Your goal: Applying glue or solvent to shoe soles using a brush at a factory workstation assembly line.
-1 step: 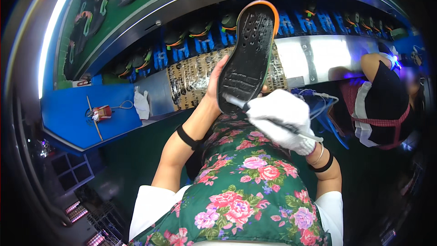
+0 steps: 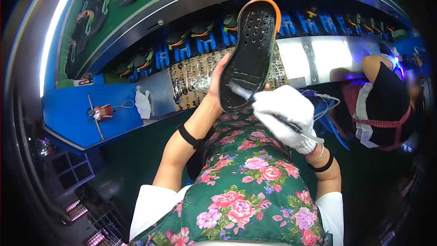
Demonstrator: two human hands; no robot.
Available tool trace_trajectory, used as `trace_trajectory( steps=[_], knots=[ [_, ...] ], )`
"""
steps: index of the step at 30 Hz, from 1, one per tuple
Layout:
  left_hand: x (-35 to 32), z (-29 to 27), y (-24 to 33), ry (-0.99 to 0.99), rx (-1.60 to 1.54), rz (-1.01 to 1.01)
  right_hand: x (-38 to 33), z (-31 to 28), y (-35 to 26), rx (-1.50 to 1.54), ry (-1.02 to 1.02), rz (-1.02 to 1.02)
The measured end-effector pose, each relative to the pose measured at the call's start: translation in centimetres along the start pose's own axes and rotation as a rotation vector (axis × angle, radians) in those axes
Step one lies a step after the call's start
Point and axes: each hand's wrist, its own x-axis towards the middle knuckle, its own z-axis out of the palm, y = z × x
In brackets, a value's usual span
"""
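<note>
My bare left hand (image 2: 217, 79) grips a black shoe sole (image 2: 248, 66) by its left edge, fingers behind it. The sole stands nearly upright, its orange-rimmed end (image 2: 276, 11) away from me and its inner face toward me. That face is wet and shiny, with small holes in its far part and cross ridges nearer me. In a white knit glove, my right hand (image 2: 284, 111) is closed around a brush (image 2: 248, 94) whose pale tip touches the near part of the sole. A thin pale tube runs back from the brush handle by my wrist.
A bench with printed tape-covered cardboard (image 2: 193, 79) lies beyond the sole. Behind it stand several shoe parts on blue holders (image 2: 205, 42). On a blue table (image 2: 68, 118) at left are a red-wrapped container (image 2: 104, 111) and a white glove (image 2: 143, 103). A co-worker (image 2: 387, 95) sits at right.
The brush tip has moved a little away from me and to the right across the sole, along with my right hand. The sole and left hand have shifted slightly right.
</note>
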Motion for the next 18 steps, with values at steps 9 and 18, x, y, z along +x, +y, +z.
trace_trajectory(
  steps=[9, 18],
  knots=[
    [1.9, 1.4, 0.3, 0.102, -0.085, -0.005, -0.7, 0.6, 0.5, 0.191, 0.130, 0.271],
    [2.1, 5.1, 3.9, -0.170, 0.148, 0.053, -4.3, -1.8, 1.0, 1.144, 0.474, 0.650]
  ],
)
